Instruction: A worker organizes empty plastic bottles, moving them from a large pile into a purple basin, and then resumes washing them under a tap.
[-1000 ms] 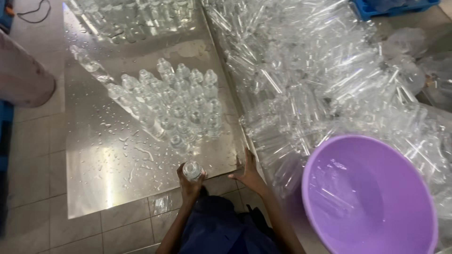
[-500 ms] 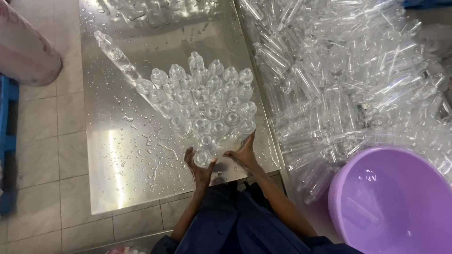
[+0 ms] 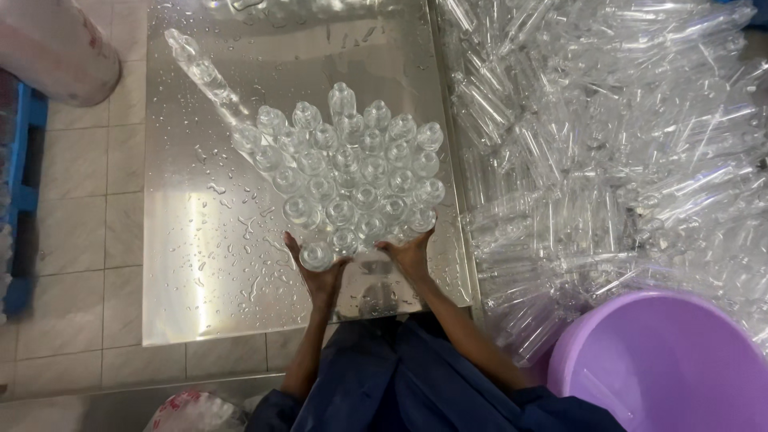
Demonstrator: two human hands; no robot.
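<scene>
Several clear plastic bottles [image 3: 352,172] stand upright in a tight cluster on a wet steel table [image 3: 200,264]. My left hand [image 3: 316,272] grips one clear bottle [image 3: 316,256] at the cluster's near left corner. My right hand [image 3: 410,252] lies with its fingers spread against the cluster's near right edge, touching the nearest bottles. A row of bottles [image 3: 200,68] trails off toward the table's far left.
A big heap of clear bottles lying on their sides [image 3: 608,152] fills the right side. A purple plastic tub [image 3: 664,368] sits at the lower right. Tiled floor [image 3: 72,232], a blue pallet [image 3: 24,184] and a pale roll [image 3: 56,48] lie to the left.
The view has shifted so the cluster sits more central. My left hand has brought its bottle up against the cluster's near edge, and my right hand has stayed at the near right edge.
</scene>
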